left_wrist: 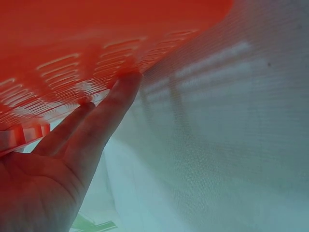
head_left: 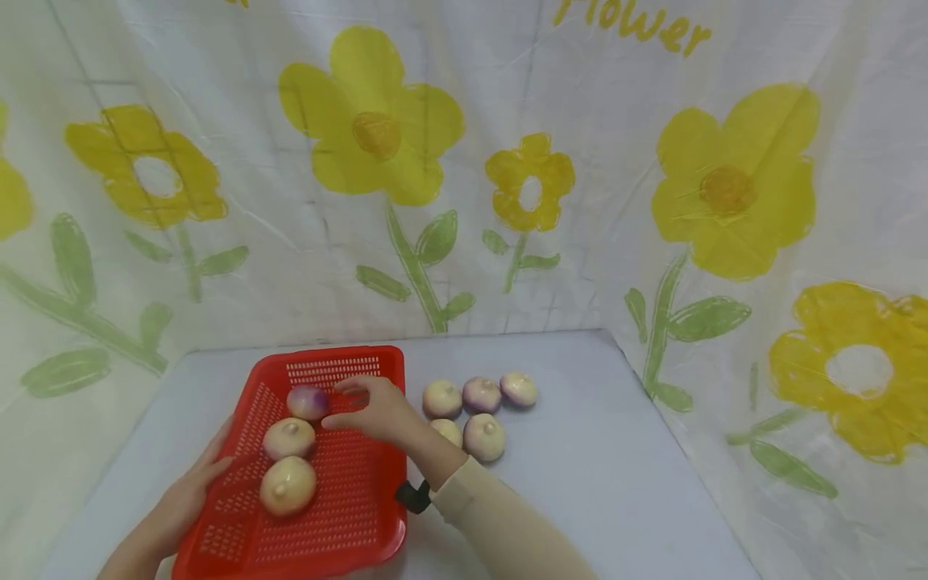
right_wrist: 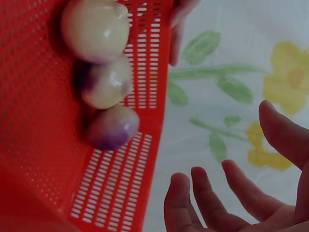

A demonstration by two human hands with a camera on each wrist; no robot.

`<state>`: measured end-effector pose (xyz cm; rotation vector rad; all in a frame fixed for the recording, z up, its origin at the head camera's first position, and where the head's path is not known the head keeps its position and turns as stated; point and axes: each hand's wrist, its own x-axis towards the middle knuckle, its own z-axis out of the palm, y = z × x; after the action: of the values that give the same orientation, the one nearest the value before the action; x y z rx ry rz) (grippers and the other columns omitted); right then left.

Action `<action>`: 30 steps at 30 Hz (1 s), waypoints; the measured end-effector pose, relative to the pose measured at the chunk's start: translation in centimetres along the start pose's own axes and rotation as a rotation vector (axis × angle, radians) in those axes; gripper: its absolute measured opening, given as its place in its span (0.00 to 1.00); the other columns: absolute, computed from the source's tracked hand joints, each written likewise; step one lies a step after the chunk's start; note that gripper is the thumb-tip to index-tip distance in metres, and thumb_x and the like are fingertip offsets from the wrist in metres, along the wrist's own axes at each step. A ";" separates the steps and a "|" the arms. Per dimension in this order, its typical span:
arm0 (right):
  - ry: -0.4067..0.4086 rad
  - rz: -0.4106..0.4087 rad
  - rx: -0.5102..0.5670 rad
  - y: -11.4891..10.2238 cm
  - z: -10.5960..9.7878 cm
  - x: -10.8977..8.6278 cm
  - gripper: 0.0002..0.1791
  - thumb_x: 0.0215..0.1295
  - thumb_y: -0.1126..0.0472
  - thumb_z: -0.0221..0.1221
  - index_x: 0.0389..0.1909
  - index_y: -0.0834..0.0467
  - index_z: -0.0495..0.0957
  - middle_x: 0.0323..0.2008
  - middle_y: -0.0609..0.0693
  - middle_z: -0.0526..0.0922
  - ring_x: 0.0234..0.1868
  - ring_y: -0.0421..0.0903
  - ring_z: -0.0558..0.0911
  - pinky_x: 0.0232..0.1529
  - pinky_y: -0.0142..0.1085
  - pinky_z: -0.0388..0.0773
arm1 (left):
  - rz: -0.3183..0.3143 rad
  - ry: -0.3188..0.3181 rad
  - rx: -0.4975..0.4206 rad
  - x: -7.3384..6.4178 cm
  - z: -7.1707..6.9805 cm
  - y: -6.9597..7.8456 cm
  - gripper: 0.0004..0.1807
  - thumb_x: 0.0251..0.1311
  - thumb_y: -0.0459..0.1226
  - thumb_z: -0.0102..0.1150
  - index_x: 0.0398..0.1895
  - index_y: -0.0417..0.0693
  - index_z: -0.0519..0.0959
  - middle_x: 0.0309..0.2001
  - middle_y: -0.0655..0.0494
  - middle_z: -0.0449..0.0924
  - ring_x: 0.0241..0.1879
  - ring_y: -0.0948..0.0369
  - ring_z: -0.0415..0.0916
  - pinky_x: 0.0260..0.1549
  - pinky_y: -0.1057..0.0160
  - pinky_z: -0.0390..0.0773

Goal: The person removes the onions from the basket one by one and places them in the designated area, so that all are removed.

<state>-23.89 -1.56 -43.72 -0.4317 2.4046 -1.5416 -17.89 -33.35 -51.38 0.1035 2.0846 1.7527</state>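
Inside red perforated plastic basket (head_left: 344, 479): three round cream-and-purple turnips (head_left: 288, 439), row along left side | beside it on white table (head_left: 594, 459): five similar turnips (head_left: 484, 437) | left hand (head_left: 181, 499) grips basket edge | right hand (head_left: 377, 411) half-spread, empty, near far turnip | yellow "Flower" lettering (head_left: 632, 24), white flower-print curtain (head_left: 594, 72)
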 end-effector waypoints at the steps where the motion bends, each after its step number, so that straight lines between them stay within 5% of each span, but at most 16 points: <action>1: -0.006 0.001 -0.001 0.0 0.2 0.1 0.26 0.53 0.48 0.75 0.55 0.45 0.83 0.51 0.39 0.84 0.52 0.42 0.82 0.41 0.31 0.82 | 0.006 0.001 0.008 0.1 0.1 0.0 0.33 0.82 0.50 0.25 0.78 0.77 0.23 0.80 0.41 0.17 0.54 0.81 0.71 0.48 0.61 0.82; 9: -0.062 0.032 -0.083 -0.3 2.1 0.6 0.25 0.53 0.47 0.74 0.53 0.43 0.83 0.47 0.35 0.84 0.53 0.40 0.81 0.44 0.31 0.81 | 0.068 -0.009 0.025 0.4 0.3 0.2 0.33 0.82 0.48 0.25 0.79 0.73 0.23 0.79 0.42 0.16 0.55 0.88 0.64 0.48 0.67 0.78; 16: -0.160 0.021 -0.144 -0.9 4.2 1.3 0.29 0.50 0.55 0.77 0.57 0.46 0.82 0.46 0.38 0.85 0.41 0.35 0.78 0.42 0.30 0.80 | -0.006 0.037 0.023 0.1 0.4 0.0 0.33 0.82 0.50 0.26 0.78 0.76 0.23 0.80 0.42 0.17 0.52 0.81 0.71 0.46 0.59 0.83; 30: -0.274 0.143 -0.152 -0.6 7.9 3.0 0.26 0.49 0.63 0.78 0.49 0.40 0.85 0.42 0.39 0.85 0.39 0.37 0.78 0.45 0.37 0.80 | 0.035 0.089 0.123 0.0 0.5 -0.4 0.34 0.82 0.49 0.28 0.80 0.71 0.26 0.80 0.40 0.20 0.50 0.91 0.60 0.46 0.71 0.77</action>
<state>-23.68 -9.52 -46.53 -0.4570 2.2903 -1.1626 -17.61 -32.94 -51.82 0.0987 2.2669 1.6768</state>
